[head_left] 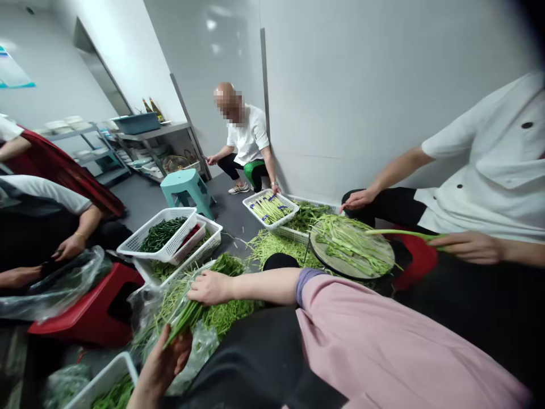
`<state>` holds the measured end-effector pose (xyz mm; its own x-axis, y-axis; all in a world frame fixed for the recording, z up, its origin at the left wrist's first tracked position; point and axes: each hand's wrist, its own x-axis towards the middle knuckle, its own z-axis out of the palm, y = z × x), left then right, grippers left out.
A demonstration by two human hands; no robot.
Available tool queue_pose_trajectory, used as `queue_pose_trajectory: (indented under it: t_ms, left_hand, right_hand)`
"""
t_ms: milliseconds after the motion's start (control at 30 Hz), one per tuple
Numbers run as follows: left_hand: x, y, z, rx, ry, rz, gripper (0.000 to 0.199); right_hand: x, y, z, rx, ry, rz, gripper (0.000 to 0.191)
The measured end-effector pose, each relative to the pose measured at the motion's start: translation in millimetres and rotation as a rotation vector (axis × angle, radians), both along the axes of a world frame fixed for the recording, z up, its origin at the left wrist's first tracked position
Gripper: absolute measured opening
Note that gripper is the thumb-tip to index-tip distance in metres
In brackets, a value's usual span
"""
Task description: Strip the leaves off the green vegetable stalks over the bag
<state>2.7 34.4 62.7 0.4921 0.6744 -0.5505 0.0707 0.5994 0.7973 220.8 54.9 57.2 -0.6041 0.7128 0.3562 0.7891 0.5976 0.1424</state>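
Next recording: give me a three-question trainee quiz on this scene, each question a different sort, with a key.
1. What does the camera wearer's right hand grip, and where is the left hand?

2. True or false: the light-blue stool stands upright on its legs.

3. Mainly what colour is the wearer's sleeve? A) white B) pink C) red

Key:
1. A bunch of green stems; the left hand is at the stems' lower end in view.
2. True.
3. B.
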Motion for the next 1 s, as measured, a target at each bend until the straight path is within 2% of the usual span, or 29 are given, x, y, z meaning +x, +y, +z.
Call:
queue_pose_trajectory:
  t_ms: [100,233,300,367,467,533,633,700,800,900,1000]
  left_hand:
    - [7.1,2.3,-3.4,0.097,-0.045,0.078,0.063]
    - [20.4,4.9,-14.9,0.467,0.292,0.159,0.060]
    - [24.5,8.9,-14.1,0.621,0.331,0.226,0.066]
    - [26.3,14.4,-4.9,0.711,0.224,0.256,0.072]
    - [26.0,23.5,19.9,0.827,0.123,0.199,0.076]
    - [24.5,28.9,36.9,0.915,0.105,0.104,0.070]
    - [21.5,33.8,54.4,1.042,0.113,0.004,0.049]
    - [20.1,34.6,60.5,1.120,0.135,0.021,0.036]
    - [20.6,33.2,66.5,1.197,0.131,0.164,0.021]
    - [24.4,33.5,73.6,1.140,0.135,0.342,0.023]
    - [27.9,41.5,81.2,0.968,0.100,0.522,0.031]
  right_hand:
    - [11.0,6.8,26.1,-0.047,0.059,-0.138,0.021]
    - [12.1,10.4,55.1,-0.118,0.154,-0.168,0.031]
    - [3.8,10.9,64.7,-0.197,0.227,-0.142,0.030]
    - [-8.0,11.7,70.6,-0.321,0.296,-0.079,0.025]
    - [-25.6,14.9,75.6,-0.535,0.359,0.113,0.017]
    - [-34.0,19.9,78.9,-0.694,0.364,0.250,0.011]
    - [-41.1,32.4,84.3,-0.926,0.358,0.381,0.014]
    - [-43.8,42.1,86.1,-1.039,0.397,0.439,0.013]
    - [-47.0,51.8,83.7,-1.157,0.575,0.447,0.012]
    - [-49.2,49.1,77.9,-1.124,0.791,0.348,0.022]
    - [-49.4,37.8,70.3,-0.858,0.785,0.206,0.039]
